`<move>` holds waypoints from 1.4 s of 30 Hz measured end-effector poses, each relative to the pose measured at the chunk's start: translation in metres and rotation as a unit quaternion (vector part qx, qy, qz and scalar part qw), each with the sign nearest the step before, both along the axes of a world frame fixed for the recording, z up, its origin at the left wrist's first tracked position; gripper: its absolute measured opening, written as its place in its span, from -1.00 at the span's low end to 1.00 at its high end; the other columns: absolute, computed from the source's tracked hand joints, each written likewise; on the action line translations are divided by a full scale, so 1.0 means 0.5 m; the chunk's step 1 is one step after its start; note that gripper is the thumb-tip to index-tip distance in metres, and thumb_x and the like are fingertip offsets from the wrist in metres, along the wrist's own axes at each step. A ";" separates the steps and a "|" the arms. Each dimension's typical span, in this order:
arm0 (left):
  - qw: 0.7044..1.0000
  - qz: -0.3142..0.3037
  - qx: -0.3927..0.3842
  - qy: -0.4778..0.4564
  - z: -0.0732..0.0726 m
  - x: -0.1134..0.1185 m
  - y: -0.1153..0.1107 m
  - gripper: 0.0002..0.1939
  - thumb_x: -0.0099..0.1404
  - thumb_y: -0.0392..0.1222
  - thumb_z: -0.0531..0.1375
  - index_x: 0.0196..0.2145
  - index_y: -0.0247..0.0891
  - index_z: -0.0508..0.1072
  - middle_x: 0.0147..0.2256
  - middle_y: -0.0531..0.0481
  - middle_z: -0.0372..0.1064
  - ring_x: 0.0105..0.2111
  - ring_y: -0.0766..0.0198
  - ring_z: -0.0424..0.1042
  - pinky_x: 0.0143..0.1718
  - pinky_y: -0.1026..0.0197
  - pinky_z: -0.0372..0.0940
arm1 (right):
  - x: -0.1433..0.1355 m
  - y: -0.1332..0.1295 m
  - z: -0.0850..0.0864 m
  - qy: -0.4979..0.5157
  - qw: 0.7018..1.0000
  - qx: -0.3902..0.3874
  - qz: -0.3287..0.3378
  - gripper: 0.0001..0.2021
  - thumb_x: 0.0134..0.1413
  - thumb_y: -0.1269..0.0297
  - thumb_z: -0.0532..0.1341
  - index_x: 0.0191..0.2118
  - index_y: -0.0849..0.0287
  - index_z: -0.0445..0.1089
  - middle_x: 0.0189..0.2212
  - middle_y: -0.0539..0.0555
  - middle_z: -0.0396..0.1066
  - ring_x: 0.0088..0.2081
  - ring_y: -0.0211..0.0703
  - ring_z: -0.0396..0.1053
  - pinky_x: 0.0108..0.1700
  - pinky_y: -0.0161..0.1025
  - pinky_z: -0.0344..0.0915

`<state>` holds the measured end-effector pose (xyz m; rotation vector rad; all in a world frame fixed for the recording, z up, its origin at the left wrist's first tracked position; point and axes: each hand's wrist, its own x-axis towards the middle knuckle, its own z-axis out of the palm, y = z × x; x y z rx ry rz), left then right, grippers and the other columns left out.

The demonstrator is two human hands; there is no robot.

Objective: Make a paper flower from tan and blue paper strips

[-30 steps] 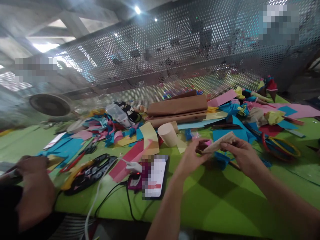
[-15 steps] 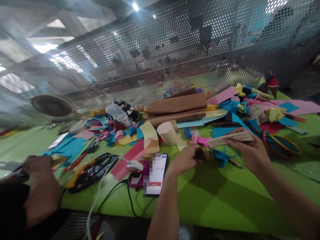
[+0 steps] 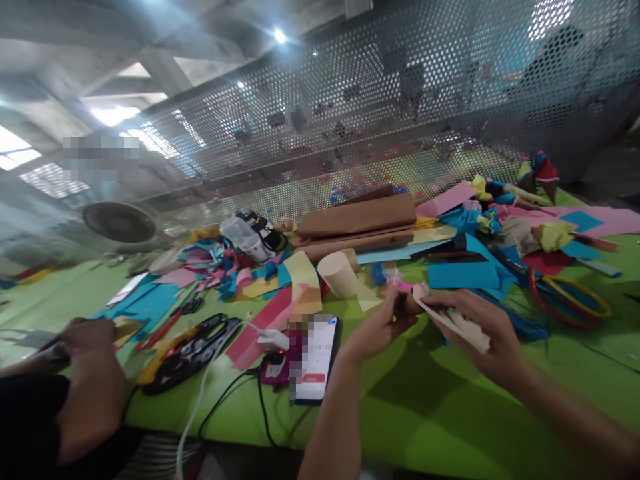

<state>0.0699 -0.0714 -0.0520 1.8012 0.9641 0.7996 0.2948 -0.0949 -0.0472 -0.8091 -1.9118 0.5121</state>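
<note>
My right hand (image 3: 477,330) is closed round a folded strip of beige paper (image 3: 460,327), which slants down to the right between thumb and fingers. Close to the strip's upper left end, my left hand (image 3: 380,327) is closed in a pinch. What its fingertips hold is blurred and partly hidden, with a small brown patch showing there. Just behind my left hand lies a bit of pink wrapping (image 3: 397,280). Blue paper (image 3: 463,275) lies beyond my right hand.
A phone (image 3: 317,357) and cables lie left of my forearm. Behind are a beige paper roll (image 3: 337,273), brown paper rolls (image 3: 357,217) and coloured scraps. Tape rings (image 3: 570,293) lie right. At far left, another person's hand (image 3: 90,340) rests near scissors (image 3: 187,303).
The beige strip has swung from nearly level to slanting down rightward in my right hand. My left hand has moved up to the strip's end. The view has shifted slightly.
</note>
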 end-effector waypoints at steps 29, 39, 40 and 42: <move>0.996 -0.022 -0.079 -0.047 -0.020 0.045 -0.006 -0.71 0.17 -0.28 0.30 -0.14 -0.28 0.37 -0.26 0.03 0.30 -0.25 0.27 0.25 -0.15 0.25 0.22 | -0.009 0.008 -0.002 -0.024 0.996 0.044 -0.072 -0.92 0.19 0.36 0.26 -0.24 0.01 0.48 -0.07 0.12 0.49 0.01 0.11 0.44 -0.04 0.02 0.32; 0.999 -0.007 -0.046 -0.018 -0.025 0.044 -0.004 -0.77 0.16 -0.36 0.26 -0.23 -0.27 0.33 -0.32 0.07 0.28 -0.30 0.30 0.23 -0.24 0.27 0.20 | -0.010 0.012 0.017 -0.102 0.994 0.033 -0.039 -0.80 0.32 0.34 0.16 -0.22 0.00 0.54 0.13 0.08 0.45 0.04 0.08 0.38 0.02 0.08 0.29; 1.000 -0.002 -0.024 0.010 -0.022 0.044 -0.005 -0.81 0.16 -0.37 0.25 -0.30 -0.26 0.30 -0.35 0.09 0.24 -0.33 0.31 0.20 -0.28 0.28 0.16 | -0.012 0.014 0.010 -0.094 0.994 0.040 -0.048 -0.82 0.30 0.35 0.18 -0.24 0.00 0.54 0.10 0.09 0.47 0.02 0.08 0.39 0.00 0.08 0.29; 0.999 0.004 0.007 0.049 -0.013 0.046 -0.007 -0.78 0.15 -0.37 0.24 -0.41 -0.24 0.21 -0.40 0.11 0.19 -0.38 0.33 0.14 -0.35 0.29 0.08 | -0.014 0.016 -0.003 -0.067 0.995 0.048 -0.063 -0.87 0.25 0.38 0.23 -0.25 0.01 0.50 0.03 0.10 0.50 0.00 0.08 0.41 -0.01 0.08 0.28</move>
